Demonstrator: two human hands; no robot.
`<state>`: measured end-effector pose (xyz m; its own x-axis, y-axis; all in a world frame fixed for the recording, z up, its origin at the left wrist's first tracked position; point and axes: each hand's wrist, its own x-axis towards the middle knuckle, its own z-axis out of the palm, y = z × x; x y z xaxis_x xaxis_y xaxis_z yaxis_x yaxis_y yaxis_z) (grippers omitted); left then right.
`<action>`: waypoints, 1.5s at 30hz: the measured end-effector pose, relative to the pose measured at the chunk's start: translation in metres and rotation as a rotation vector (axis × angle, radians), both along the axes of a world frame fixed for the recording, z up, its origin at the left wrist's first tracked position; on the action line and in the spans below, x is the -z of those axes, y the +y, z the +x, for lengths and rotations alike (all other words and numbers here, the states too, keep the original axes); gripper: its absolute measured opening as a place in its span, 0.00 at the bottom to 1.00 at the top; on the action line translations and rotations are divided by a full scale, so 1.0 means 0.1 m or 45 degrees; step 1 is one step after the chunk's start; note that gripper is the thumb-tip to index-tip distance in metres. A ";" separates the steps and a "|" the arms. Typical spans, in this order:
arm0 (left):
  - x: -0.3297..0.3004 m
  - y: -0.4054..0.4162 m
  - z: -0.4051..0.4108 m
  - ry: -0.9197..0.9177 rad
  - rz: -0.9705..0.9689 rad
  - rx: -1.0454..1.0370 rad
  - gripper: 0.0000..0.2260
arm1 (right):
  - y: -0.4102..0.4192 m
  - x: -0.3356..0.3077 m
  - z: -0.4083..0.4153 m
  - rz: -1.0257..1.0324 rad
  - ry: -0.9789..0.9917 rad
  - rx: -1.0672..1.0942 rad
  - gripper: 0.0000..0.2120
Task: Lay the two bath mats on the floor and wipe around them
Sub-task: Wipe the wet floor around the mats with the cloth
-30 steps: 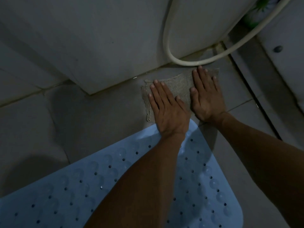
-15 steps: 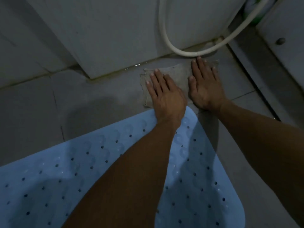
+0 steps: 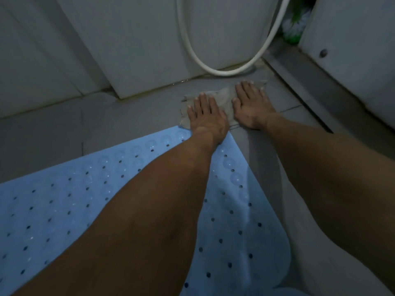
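A light blue bath mat (image 3: 70, 195) with rows of small holes lies flat on the grey tiled floor, under my forearms. Just past its far corner a grey cloth (image 3: 224, 99) is spread on the tiles. My left hand (image 3: 206, 117) presses flat on the cloth's left part, fingers apart. My right hand (image 3: 251, 107) presses flat on its right part. Neither hand grips the cloth. Only one mat is in view.
A white hose (image 3: 215, 70) loops down to the floor just beyond the cloth, against a white panel (image 3: 139, 45). A white cabinet with a small knob (image 3: 323, 52) stands at the right. A green and white brush (image 3: 296, 24) sits in the far corner.
Both hands with the cloth appear farther from me and higher in view. More of the blue mat shows as my head has pulled back.
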<state>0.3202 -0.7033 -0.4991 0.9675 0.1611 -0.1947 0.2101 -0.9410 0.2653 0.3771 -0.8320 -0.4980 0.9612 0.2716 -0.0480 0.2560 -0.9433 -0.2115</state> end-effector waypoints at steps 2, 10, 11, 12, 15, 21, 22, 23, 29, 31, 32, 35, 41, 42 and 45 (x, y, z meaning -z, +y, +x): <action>-0.03 -0.13 -0.08 0.013 0.008 0.019 0.26 | -0.15 0.00 -0.12 -0.003 -0.012 -0.004 0.31; -0.04 -0.87 -0.55 0.012 0.024 0.116 0.27 | -0.96 0.13 -0.45 -0.011 0.017 0.020 0.30; -0.04 -0.96 -0.62 0.012 0.020 0.108 0.27 | -1.04 0.13 -0.50 -0.022 0.017 0.013 0.30; -0.05 -1.03 -0.68 0.015 0.018 0.098 0.28 | -1.11 0.14 -0.55 -0.018 0.006 -0.002 0.30; -0.06 -1.22 -0.87 0.019 0.013 0.081 0.28 | -1.31 0.14 -0.75 -0.032 0.039 -0.007 0.30; -0.07 -1.50 -1.29 0.033 0.028 0.072 0.28 | -1.57 0.14 -1.15 -0.031 0.041 -0.020 0.31; -0.07 -1.54 -1.36 0.029 0.032 0.075 0.28 | -1.61 0.14 -1.23 -0.034 0.050 -0.017 0.31; -0.06 -1.59 -1.44 0.028 0.029 0.079 0.28 | -1.65 0.13 -1.32 -0.032 0.058 -0.015 0.31; -0.02 -1.84 -1.99 0.028 0.031 0.099 0.28 | -1.93 0.10 -1.93 -0.005 0.073 0.006 0.31; -0.01 -1.93 -2.19 0.020 0.050 0.112 0.28 | -2.01 0.10 -2.15 -0.009 0.069 0.016 0.30; -0.01 -1.97 -2.28 0.014 0.054 0.115 0.28 | -2.06 0.10 -2.25 -0.008 0.076 0.023 0.30; -0.01 -2.08 -2.49 0.017 0.054 0.118 0.28 | -2.20 0.11 -2.55 -0.003 0.074 0.054 0.30; -0.02 -2.29 -2.88 -0.012 0.012 0.163 0.28 | -2.38 -0.10 -3.16 -0.019 0.101 0.061 0.29; -0.02 -2.34 -2.98 -0.014 0.005 0.174 0.28 | -2.43 -0.13 -3.25 0.001 0.127 0.085 0.29; -0.02 -2.48 -3.28 -0.031 -0.001 0.194 0.28 | -2.49 -0.25 -3.58 -0.010 0.122 0.085 0.28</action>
<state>-0.0075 -0.9508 -0.4970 0.9852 0.0116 -0.1708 0.0580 -0.9613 0.2695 0.0193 -1.0813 -0.4726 0.9681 0.2062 -0.1421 0.1714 -0.9593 -0.2242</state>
